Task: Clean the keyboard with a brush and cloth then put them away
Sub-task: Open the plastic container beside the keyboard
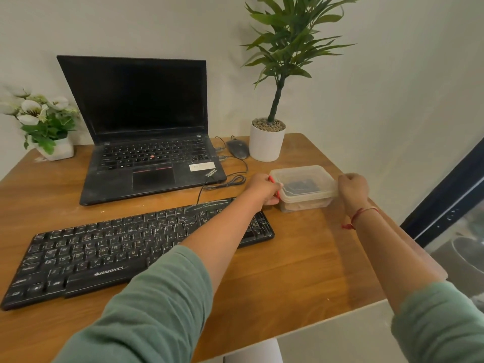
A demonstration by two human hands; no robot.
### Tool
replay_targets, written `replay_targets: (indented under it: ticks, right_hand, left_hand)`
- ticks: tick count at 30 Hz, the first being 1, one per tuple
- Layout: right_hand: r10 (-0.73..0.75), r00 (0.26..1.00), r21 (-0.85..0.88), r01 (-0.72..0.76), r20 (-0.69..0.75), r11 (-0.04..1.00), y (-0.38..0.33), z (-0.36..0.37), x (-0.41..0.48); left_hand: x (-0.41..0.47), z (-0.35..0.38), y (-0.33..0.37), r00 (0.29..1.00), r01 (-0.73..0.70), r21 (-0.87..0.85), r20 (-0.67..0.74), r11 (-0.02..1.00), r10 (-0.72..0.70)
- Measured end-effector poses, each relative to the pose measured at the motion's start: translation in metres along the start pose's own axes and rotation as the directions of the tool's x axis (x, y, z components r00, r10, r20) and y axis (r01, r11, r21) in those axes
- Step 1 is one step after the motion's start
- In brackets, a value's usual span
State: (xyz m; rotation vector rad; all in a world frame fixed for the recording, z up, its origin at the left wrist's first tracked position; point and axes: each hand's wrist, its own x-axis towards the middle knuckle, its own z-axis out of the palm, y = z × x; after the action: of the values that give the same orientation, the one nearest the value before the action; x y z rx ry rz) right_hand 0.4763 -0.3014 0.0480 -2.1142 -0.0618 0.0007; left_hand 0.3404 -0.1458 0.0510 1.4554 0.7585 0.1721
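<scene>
Between both hands, lidded clear tub (pixel 303 188), dark item inside

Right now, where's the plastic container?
In the head view, the plastic container sits at the right side of the wooden desk, in front of the white plant pot, held between the left hand and right hand.

Black keyboard (pixel 136 247), clear box (pixel 303 188), green sleeves (pixel 146 307).

One keyboard (pixel 125 247), one laptop (pixel 146 132), one container (pixel 303 187), two plants (pixel 269 137).
</scene>
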Motion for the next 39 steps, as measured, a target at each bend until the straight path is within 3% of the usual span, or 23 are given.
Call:
replay_targets:
  ticks: [2, 4, 8, 12, 14, 16, 18, 20, 22, 24, 28, 36, 39]
  right_hand:
    - [-0.203, 0.979, -0.091, 0.204, 0.017, 0.975, -0.003, 0.004, -0.011]
    - [-0.295, 0.946, -0.199, 0.317, 0.132, 0.928, -0.002, 0.014, -0.016]
    - [-0.324, 0.927, -0.251, 0.365, 0.19, 0.897, 0.004, 0.018, -0.018]
    - [-0.333, 0.922, -0.29, 0.38, 0.199, 0.879, 0.001, 0.016, -0.02]
    - [-0.397, 0.899, -0.388, 0.438, 0.185, 0.811, 0.0, 0.016, -0.024]
    - [-0.566, 0.808, -0.453, 0.57, 0.16, 0.686, -0.002, 0.014, -0.033]
    - [-0.689, 0.687, -0.353, 0.72, 0.233, 0.598, -0.007, 0.015, -0.047]
    - [-0.714, 0.567, -0.268, 0.824, 0.411, 0.5, -0.012, 0.02, -0.062]
    - [-0.707, 0.497, -0.298, 0.867, 0.503, 0.399, -0.013, 0.027, -0.071]
    - [-0.71, 0.5, -0.329, 0.865, 0.496, 0.38, -0.015, 0.028, -0.075]
    - [-0.674, 0.53, -0.371, 0.846, 0.514, 0.382, -0.022, 0.028, -0.082]
    - [-0.732, 0.454, -0.47, 0.858, 0.507, 0.206, -0.02, 0.028, -0.094]
    - [-0.734, 0.494, -0.406, 0.857, 0.467, 0.318, -0.021, 0.031, -0.094]
  left_hand:
    - [0.0, -0.001, 0.001, 1.0, 0.025, -0.03, 0.009, 0.999, -0.025]
    - [-0.001, 0.0, 0.005, 0.999, 0.033, -0.028, 0.019, 0.999, -0.032]
    - [0.0, 0.002, 0.01, 0.999, 0.047, -0.021, 0.002, 0.999, -0.047]
    - [0.001, -0.003, 0.0, 0.995, 0.098, -0.149, 0.036, 0.984, -0.094]
    - [-0.002, -0.005, -0.002, 0.994, 0.099, -0.182, 0.054, 0.978, -0.091]
    - [-0.005, -0.009, -0.001, 0.996, 0.077, -0.163, 0.056, 0.984, -0.069]
    - [-0.005, -0.013, 0.0, 0.994, 0.055, -0.093, 0.1, 0.994, -0.046]
    - [-0.008, -0.017, 0.002, 0.982, 0.008, 0.046, 0.188, 0.999, -0.017]
    - [-0.009, -0.02, 0.0, 0.971, -0.067, 0.239, 0.24, 0.969, 0.008]
    - [-0.008, -0.02, -0.004, 0.975, -0.141, 0.377, 0.214, 0.915, 0.062]
    - [0.001, -0.019, -0.012, 0.98, -0.18, 0.411, 0.152, 0.894, 0.127]
    - [0.001, -0.018, -0.009, 0.983, -0.178, 0.44, 0.115, 0.88, 0.141]
    - [-0.002, -0.018, -0.004, 0.987, -0.152, 0.437, 0.123, 0.886, 0.108]
